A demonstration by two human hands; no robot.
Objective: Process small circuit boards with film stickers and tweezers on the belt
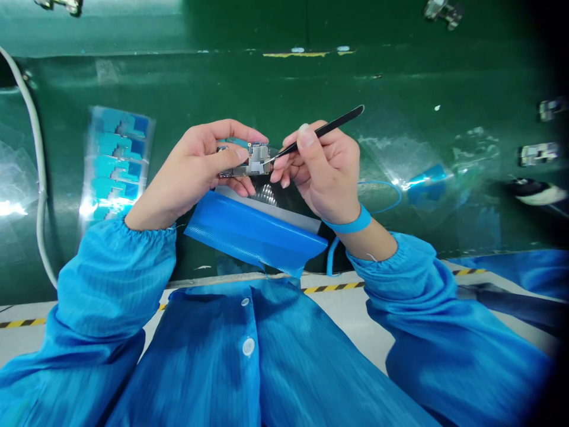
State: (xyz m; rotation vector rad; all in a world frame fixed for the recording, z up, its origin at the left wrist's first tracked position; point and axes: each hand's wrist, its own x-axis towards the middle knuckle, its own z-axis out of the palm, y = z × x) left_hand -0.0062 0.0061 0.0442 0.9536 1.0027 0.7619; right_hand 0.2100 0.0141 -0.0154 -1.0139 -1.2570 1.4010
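While I'm pinching the circuit board (256,159) in my left hand (200,169), thumb on top, its long axis running sideways, my right hand (322,172) is gripping tweezers (320,131), tips pointing left and touching the board's right end.

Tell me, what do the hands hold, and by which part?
The left hand pinches a circuit board by its edges; the right hand grips black tweezers at mid-shaft.
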